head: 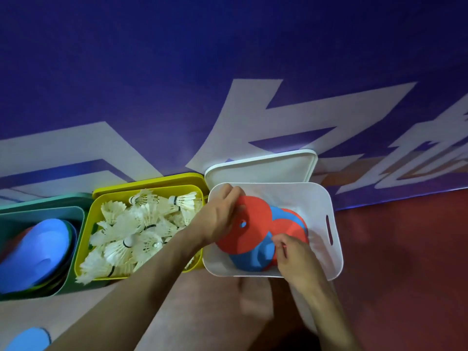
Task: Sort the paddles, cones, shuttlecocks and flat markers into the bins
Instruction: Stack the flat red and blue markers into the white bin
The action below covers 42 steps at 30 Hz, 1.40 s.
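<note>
Flat markers are the step in hand: my left hand point(217, 219) pinches a red marker point(249, 224) over the white bin point(326, 198), right hand point(293, 257) fingers curled on the stacked discs; next I'd let it drop flat onto that pile

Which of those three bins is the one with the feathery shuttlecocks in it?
The yellow bin in the middle holds the shuttlecocks. The teal bin on its left has paddles, and the white bin on its right has flat red and blue discs.

Shuttlecock-crammed yellow bin point(86, 239) tight against white bin point(336, 239); bare floor point(405, 274) rightward.
</note>
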### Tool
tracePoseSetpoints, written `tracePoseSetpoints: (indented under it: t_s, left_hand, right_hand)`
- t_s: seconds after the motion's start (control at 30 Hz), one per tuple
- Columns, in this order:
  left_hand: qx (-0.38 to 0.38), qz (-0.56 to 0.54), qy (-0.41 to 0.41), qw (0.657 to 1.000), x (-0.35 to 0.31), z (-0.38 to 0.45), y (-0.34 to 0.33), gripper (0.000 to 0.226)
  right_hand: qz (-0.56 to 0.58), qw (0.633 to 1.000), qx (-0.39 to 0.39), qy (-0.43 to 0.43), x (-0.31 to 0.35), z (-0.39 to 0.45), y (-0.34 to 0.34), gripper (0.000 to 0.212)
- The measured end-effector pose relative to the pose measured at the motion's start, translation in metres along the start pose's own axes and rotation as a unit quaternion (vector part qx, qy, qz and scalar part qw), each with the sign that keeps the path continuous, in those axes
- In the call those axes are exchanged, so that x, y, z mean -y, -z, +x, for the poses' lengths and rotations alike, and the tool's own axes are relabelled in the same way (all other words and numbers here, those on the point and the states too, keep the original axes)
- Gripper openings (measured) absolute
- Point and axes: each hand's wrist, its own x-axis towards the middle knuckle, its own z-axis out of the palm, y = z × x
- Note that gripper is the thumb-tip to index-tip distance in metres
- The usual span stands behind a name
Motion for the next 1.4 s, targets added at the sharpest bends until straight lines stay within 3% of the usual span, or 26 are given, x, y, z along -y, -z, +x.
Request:
tracePoseSetpoints:
  t_s: [0.13,0.23,0.3,0.33,0.43,0.47,0.57,0.73,0.9,1.07,1.2,1.3,1.4]
  left_hand:
    - [0.041,0.039,0.05,0.997,0.0,0.033,-0.046,0.04]
    - [0.07,0.075,0.097,0.99,0.014,0.039,-0.077,0.079]
    - [0.087,0.112,0.119,0.983,0.019,0.035,-0.084,0.087]
    - [0.082,0.115,0.117,0.983,0.021,0.032,-0.082,0.082]
    - [0.039,0.121,0.044,0.991,0.009,0.004,-0.05,0.026]
    - [0.04,0.093,0.028,0.994,0.003,-0.012,-0.036,0.019]
    - [-0.073,0.013,0.081,0.994,-0.016,-0.082,0.01,0.033]
    - [-0.205,-0.017,0.208,0.956,-0.011,-0.234,0.05,0.028]
    - [-0.21,-0.042,0.254,0.943,0.049,-0.344,0.054,0.035]
    - [-0.247,-0.072,0.298,0.919,0.129,-0.445,0.074,0.031]
    - [-0.253,-0.062,0.382,0.887,0.207,-0.546,0.075,0.022]
    - [-0.231,-0.028,0.458,0.858,0.255,-0.619,0.065,0.039]
    - [-0.198,-0.006,0.484,0.853,0.299,-0.665,0.049,0.057]
  right_hand:
    - [-0.028,0.997,-0.046,-0.047,-0.004,-0.014,0.017,0.02]
    - [-0.036,0.996,-0.054,-0.056,-0.011,-0.021,0.024,0.02]
    - [-0.04,0.996,-0.052,-0.065,-0.018,-0.024,0.029,0.019]
    - [-0.041,0.996,-0.048,-0.066,-0.02,-0.025,0.031,0.019]
    - [-0.042,0.997,-0.048,-0.05,-0.019,-0.028,0.034,0.018]
    - [-0.045,0.997,-0.044,-0.038,-0.015,-0.03,0.034,0.018]
    - [-0.058,0.998,-0.007,0.01,0.005,-0.033,0.03,0.017]
    - [-0.08,0.987,0.026,0.139,0.06,-0.043,-0.005,0.016]
    - [-0.097,0.971,0.03,0.218,0.142,-0.081,-0.067,0.017]
    - [-0.103,0.955,0.102,0.257,0.23,-0.121,-0.165,0.018]
    - [-0.12,0.941,0.178,0.261,0.295,-0.146,-0.244,0.02]
    - [-0.133,0.929,0.228,0.259,0.326,-0.168,-0.29,0.02]
    - [-0.167,0.908,0.286,0.259,0.35,-0.179,-0.329,0.019]
